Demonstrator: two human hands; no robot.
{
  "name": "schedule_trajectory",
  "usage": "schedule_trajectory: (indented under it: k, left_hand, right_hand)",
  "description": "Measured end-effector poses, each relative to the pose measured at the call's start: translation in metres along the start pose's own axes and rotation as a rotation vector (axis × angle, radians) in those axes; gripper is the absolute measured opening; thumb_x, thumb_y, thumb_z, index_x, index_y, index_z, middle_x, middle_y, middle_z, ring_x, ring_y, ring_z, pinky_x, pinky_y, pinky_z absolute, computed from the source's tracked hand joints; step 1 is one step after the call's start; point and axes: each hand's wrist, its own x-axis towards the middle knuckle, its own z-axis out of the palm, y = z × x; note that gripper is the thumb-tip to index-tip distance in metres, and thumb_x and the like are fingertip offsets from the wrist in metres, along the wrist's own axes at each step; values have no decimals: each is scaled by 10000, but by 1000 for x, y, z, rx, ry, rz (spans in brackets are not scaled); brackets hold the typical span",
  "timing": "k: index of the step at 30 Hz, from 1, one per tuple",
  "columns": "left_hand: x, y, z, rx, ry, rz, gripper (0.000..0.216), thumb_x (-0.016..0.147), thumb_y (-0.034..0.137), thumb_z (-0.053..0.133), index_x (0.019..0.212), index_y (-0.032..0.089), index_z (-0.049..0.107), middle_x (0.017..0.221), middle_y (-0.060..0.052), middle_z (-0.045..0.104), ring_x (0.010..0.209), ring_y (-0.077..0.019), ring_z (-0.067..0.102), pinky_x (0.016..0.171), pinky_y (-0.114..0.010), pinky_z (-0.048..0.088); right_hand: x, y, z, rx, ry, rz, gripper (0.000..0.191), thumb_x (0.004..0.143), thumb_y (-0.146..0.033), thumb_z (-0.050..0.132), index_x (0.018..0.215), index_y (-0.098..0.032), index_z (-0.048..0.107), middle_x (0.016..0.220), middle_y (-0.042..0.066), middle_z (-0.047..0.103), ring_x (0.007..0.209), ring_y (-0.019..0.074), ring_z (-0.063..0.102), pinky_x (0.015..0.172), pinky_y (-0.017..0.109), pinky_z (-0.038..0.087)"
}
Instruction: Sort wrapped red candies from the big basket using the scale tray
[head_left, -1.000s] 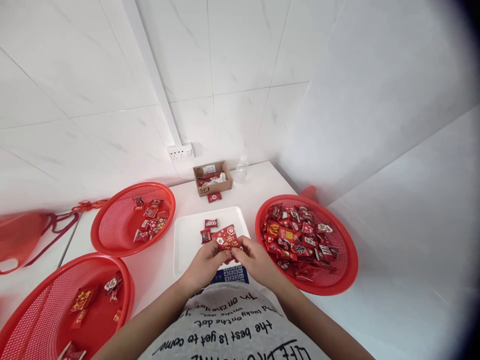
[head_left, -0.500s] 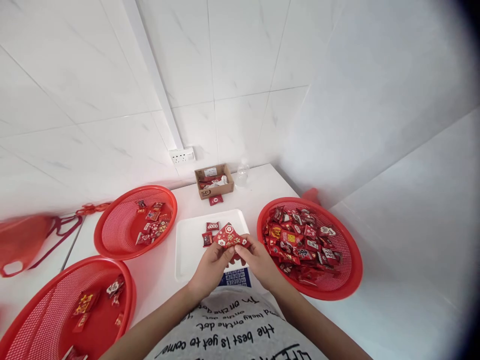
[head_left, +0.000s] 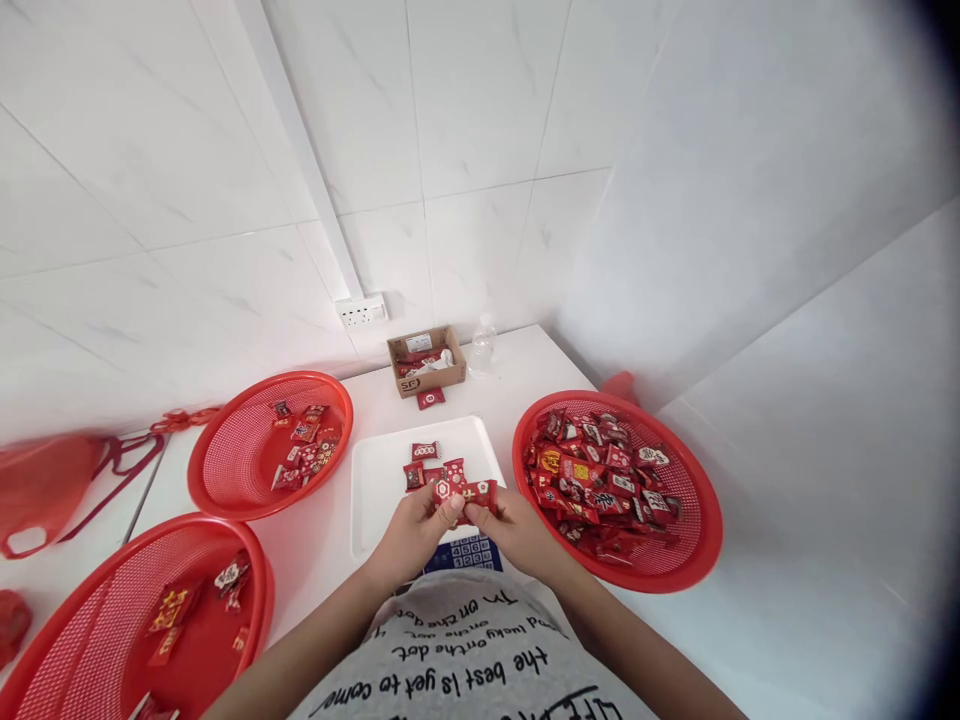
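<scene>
Both my hands meet over the near edge of a white tray point(head_left: 382, 480). My left hand point(head_left: 415, 530) and my right hand point(head_left: 511, 525) pinch a small red packet point(head_left: 465, 491) between them, held low and nearly flat. Three red candies point(head_left: 424, 451) lie on the tray just beyond the packet. A keypad device point(head_left: 465, 552) shows under my wrists. To the right stands a red basket point(head_left: 697, 540) filled with several red wrapped candies.
A red basket point(head_left: 225, 470) with several candies sits at the left, another red basket point(head_left: 82, 640) at the near left. A cardboard box point(head_left: 426, 362), a loose candy point(head_left: 430, 399) and a clear bottle point(head_left: 482, 345) stand by the tiled wall. A red bag point(head_left: 45, 480) lies far left.
The red packet, earlier tilted up showing its face, has been lowered and flattened between my fingers. Both hands stayed in place over the tray's near edge.
</scene>
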Motion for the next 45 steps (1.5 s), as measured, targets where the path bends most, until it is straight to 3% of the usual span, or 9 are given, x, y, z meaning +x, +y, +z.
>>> schedule_trajectory:
  k: [9,14,19,24,28,36,41,45]
  left_hand:
    - [1,1,4,-269,-55,-101,365,749,496,536,664,141,527,596,17,494,562,-106,442,567,-230,370]
    - [3,4,1,-349,-33,-93,330,773,449,534,670,136,541,597,14,502,556,-98,423,561,-224,349]
    - [3,3,3,-335,-28,-87,326,780,438,532,660,135,536,570,24,482,544,-93,408,557,-222,338]
    - [0,3,9,-248,26,-88,347,788,473,499,681,146,543,588,22,500,568,-107,441,570,-229,359]
    - [1,4,8,-242,20,-77,352,785,487,490,748,145,561,626,8,522,597,-123,477,597,-246,395]
    - [6,4,2,-201,-12,-50,349,779,483,498,699,145,532,589,12,518,582,-122,478,591,-253,394]
    - [12,6,-3,-254,65,-20,283,772,428,541,755,145,542,637,12,531,601,-112,470,591,-239,381]
    - [16,10,-5,-325,117,-15,269,798,411,508,756,146,529,617,11,529,575,-110,475,572,-240,364]
  right_hand:
    - [-4,-7,4,61,-22,-95,299,854,-390,437,785,-163,618,708,15,590,690,144,545,680,270,431]
    - [-2,-6,5,99,-47,-13,304,830,-435,463,837,-161,596,734,20,596,651,131,523,609,251,417]
    - [1,-3,7,127,28,45,401,821,-533,407,726,-168,541,645,4,561,575,119,498,562,244,410]
    - [5,-12,8,120,86,77,374,831,-507,411,657,-184,482,575,-19,527,537,115,503,538,237,418]
    - [9,-17,7,133,70,29,334,842,-478,406,681,-195,483,580,-18,551,538,126,533,530,244,429]
    - [18,-14,11,84,143,-18,350,845,-484,398,649,-201,463,490,-38,491,475,118,484,486,239,397]
    - [20,-6,10,67,181,7,396,833,-541,377,722,-184,510,580,-9,512,533,120,466,505,244,393]
    - [18,-3,11,61,113,31,381,830,-542,386,811,-186,519,681,19,545,600,128,498,521,246,405]
